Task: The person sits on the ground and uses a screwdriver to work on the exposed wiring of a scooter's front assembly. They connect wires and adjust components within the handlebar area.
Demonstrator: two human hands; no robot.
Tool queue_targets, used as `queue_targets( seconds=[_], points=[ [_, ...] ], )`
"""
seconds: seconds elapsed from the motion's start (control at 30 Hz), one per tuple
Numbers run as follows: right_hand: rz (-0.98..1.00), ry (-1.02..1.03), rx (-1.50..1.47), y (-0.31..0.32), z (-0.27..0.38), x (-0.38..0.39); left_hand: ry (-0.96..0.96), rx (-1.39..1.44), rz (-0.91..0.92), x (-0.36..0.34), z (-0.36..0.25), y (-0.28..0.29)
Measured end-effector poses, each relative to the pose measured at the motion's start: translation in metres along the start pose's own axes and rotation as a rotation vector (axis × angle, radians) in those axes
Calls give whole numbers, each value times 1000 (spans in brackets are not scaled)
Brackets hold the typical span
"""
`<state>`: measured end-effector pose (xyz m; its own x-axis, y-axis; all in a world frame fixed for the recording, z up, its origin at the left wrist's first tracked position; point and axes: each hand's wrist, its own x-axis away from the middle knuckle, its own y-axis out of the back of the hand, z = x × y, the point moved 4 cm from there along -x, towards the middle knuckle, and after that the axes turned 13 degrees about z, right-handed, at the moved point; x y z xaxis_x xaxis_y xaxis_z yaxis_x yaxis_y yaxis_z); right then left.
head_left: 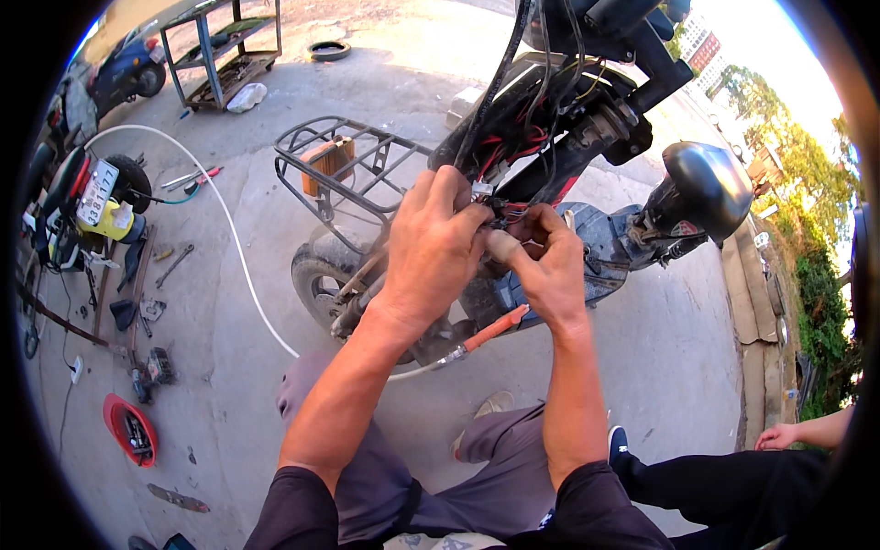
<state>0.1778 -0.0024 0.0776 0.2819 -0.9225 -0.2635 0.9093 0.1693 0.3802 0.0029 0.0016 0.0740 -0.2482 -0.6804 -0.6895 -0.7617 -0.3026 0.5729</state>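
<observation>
closely together, left hand (427,246) and right hand (554,268), each grip pinched on wires (516,212), black scooter (600,252) beneath

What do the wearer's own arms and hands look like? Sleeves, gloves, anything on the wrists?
Short dark, near-black sleeves, ending around the elbows; forearms bare below. Left hand and right hand ungloved. No watch, band or cable visible on either wrist. No markings readable on the sleeves.
</observation>
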Motion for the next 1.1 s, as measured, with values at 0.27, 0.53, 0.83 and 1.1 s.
queue_targets(
  seconds=[0.27,0.53,0.83,1.1],
  points=[
    [-164,-34,-276,8,-16,0,50,-89,-35,2,-10,6],
    [-43,-38,-47,2,-3,-3,62,-74,-36,1,-6,2],
    [13,-102,-224,7,-10,-9,-32,-51,-40,2,-5,-3],
    [-19,-100,-161,8,-12,-10,7,15,-6,1,-2,-3]
  ],
)
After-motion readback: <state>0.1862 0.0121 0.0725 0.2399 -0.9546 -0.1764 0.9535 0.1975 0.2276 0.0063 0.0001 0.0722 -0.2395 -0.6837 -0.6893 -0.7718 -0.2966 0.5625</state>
